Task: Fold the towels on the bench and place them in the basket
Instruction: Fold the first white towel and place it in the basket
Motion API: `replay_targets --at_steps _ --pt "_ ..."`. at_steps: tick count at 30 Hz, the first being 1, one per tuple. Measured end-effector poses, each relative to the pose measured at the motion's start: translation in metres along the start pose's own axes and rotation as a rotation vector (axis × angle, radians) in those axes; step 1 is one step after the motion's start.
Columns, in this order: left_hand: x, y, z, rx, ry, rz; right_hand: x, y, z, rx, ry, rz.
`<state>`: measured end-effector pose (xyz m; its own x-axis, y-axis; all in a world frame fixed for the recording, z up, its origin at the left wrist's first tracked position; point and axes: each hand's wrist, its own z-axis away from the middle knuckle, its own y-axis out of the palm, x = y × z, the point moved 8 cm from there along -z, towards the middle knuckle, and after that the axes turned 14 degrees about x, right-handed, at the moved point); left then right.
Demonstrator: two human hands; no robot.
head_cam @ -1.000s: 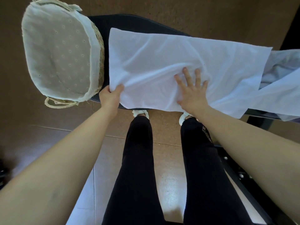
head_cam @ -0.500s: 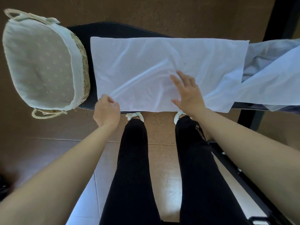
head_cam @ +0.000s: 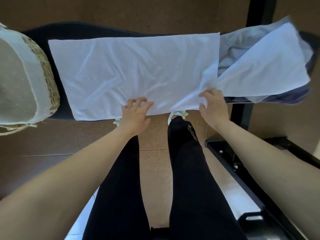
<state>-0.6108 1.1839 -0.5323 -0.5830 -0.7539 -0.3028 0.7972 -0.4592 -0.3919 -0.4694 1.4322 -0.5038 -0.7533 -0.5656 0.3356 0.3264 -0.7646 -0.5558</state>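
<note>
A white towel (head_cam: pixel 135 71) lies spread flat along the dark bench (head_cam: pixel 69 32). My left hand (head_cam: pixel 135 115) is at the middle of the towel's near edge, fingers curled into the cloth, and creases fan out from it. My right hand (head_cam: pixel 213 105) pinches the towel's near right corner, which is raised a little off the bench. The woven basket (head_cam: pixel 43 66) with a pale cloth liner stands at the bench's left end, partly cut off by the frame edge; what shows of its inside holds nothing.
Another white towel (head_cam: pixel 263 66) and crumpled blue-grey cloth (head_cam: pixel 233 49) are piled at the bench's right end. A black post (head_cam: pixel 256 11) rises behind them. A black metal frame (head_cam: pixel 233 170) runs along the floor by my right leg.
My left hand slid from the towel's near left corner to the middle of its near edge. My right hand left the towel's middle and took hold of the near right corner.
</note>
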Motion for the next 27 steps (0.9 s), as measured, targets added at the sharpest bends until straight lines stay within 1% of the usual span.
replay_targets --at_steps 2,4,6,8,10,12,13,15,18,19,21,24,26,27 --pt "-0.008 -0.008 0.0 -0.097 0.012 0.049 -0.02 -0.017 0.004 -0.151 0.176 -0.206" --pt "-0.023 -0.018 -0.004 -0.178 0.049 0.165 -0.042 -0.018 0.006 -0.183 0.359 -0.412" --pt "-0.047 -0.026 -0.017 -0.155 0.092 0.335 -0.055 -0.009 0.007 -0.154 0.481 -0.61" --pt "-0.079 -0.034 -0.032 -0.09 0.149 0.491 -0.059 -0.002 0.005 -0.145 0.53 -0.804" --pt "-0.109 -0.039 -0.047 -0.041 0.175 0.614 -0.06 0.0 -0.001 -0.15 0.525 -0.891" --pt "-0.133 -0.038 -0.059 -0.005 0.158 0.732 -0.061 0.001 -0.008 -0.114 0.488 -0.899" --pt "-0.143 -0.035 -0.064 0.017 0.148 0.795 -0.061 0.003 -0.01 -0.078 0.461 -0.93" --pt "-0.162 -0.028 -0.07 0.088 0.151 0.894 -0.056 0.006 -0.008 0.028 0.398 -1.072" --pt "-0.182 -0.02 -0.068 0.178 0.202 0.969 -0.05 0.006 -0.001 0.154 0.339 -1.206" --pt "-0.186 -0.019 -0.066 0.169 0.218 0.956 -0.05 0.005 0.0 0.177 0.326 -1.217" --pt "-0.187 -0.019 -0.064 0.09 0.214 0.883 -0.048 0.002 0.002 0.216 0.316 -1.213" --pt "-0.179 -0.022 -0.066 -0.05 0.13 0.82 -0.046 -0.004 -0.002 0.204 0.333 -1.157" --pt "-0.175 -0.021 -0.067 -0.07 0.119 0.856 -0.041 -0.008 -0.005 0.195 0.331 -1.139" --pt "-0.176 -0.02 -0.067 -0.037 0.139 0.896 -0.039 -0.008 -0.006 0.194 0.34 -1.125"
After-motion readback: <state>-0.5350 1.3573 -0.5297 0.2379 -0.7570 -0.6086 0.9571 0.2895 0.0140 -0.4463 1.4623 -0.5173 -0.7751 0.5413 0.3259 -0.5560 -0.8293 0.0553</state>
